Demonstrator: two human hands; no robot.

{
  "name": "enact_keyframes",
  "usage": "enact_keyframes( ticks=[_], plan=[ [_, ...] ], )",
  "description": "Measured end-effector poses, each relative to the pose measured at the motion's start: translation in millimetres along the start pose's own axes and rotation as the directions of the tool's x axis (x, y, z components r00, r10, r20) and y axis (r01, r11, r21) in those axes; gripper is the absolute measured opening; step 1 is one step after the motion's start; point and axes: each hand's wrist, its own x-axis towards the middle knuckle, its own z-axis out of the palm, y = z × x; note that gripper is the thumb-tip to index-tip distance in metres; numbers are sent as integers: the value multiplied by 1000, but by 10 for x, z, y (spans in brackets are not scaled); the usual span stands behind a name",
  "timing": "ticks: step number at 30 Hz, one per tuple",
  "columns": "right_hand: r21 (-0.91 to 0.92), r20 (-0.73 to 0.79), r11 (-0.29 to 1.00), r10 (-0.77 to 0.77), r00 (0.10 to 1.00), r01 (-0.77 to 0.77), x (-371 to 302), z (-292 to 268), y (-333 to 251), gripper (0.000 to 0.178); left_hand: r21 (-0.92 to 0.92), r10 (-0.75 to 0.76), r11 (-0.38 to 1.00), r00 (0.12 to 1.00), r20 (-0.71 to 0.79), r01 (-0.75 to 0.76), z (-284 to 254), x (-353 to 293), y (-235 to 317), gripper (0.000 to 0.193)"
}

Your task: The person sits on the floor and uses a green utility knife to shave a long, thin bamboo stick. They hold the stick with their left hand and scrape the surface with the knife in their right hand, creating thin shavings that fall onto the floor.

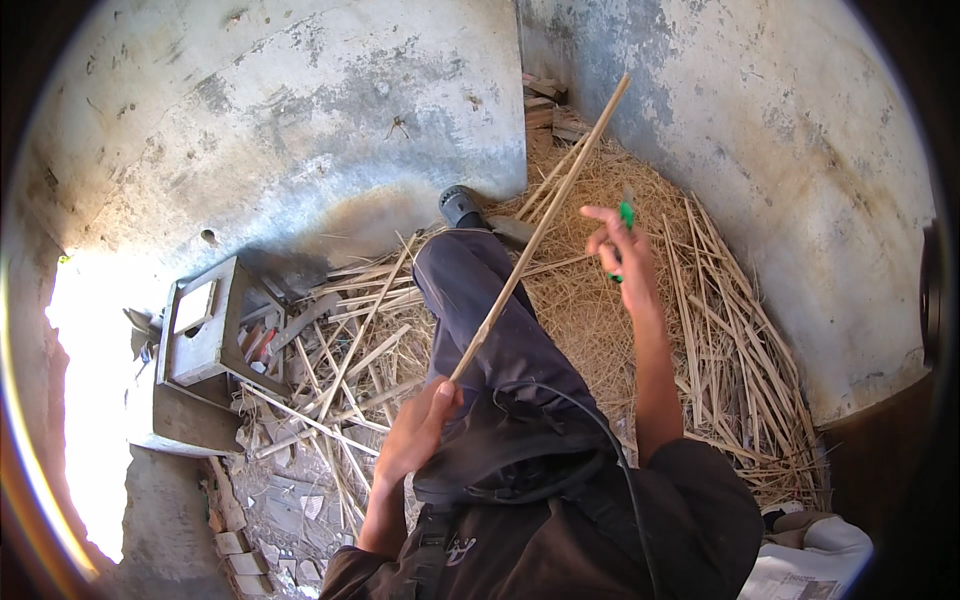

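Observation:
My left hand (pixel 416 430) is closed round the lower end of a long, pale split-bamboo strip (pixel 545 220). The strip slants up and to the right across my raised leg, its far end near the wall corner. To the right of the strip, my right hand (pixel 624 252) holds a small green-handled tool (pixel 626 214). Its index finger points out while the other fingers curl round the handle. A thin greyish tip seems to stick out above the green, too blurred to name. My right hand is apart from the strip.
Fine straw-like shavings (pixel 580 320) cover the floor ahead. Many bamboo strips (pixel 735 340) lie along the right wall, with more scattered sticks (pixel 350 370) at left. A battered wooden box (pixel 200 330) stands by the bright opening. A white sack (pixel 825 550) sits at lower right.

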Motion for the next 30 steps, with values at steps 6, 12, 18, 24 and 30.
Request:
enact_keyframes(
  ticks=[6, 12, 18, 24, 30],
  plan=[
    [165, 78, 986, -18, 997, 5, -135, 446, -223, 45, 190, 238, 951, 969, 59, -245, -68, 155, 220, 35],
    [189, 99, 982, -25, 995, 5, -110, 471, -312, 39, 311, 277, 905, 957, 87, -290, -151, 306, 313, 32],
    [176, 155, 984, -13, 988, -15, -134, 562, -419, 38, 369, 336, 868, 940, 58, -333, -133, 448, 445, 31],
    [33, 50, 992, -125, 991, 123, -213, 593, -364, 45, 237, 382, 898, 924, -1, -371, -32, 468, 437, 27],
    [-358, 117, 883, -282, 952, 305, -470, 615, -212, 40, 239, 439, 878, 897, -57, -415, 51, 472, 472, 18]
  ],
)
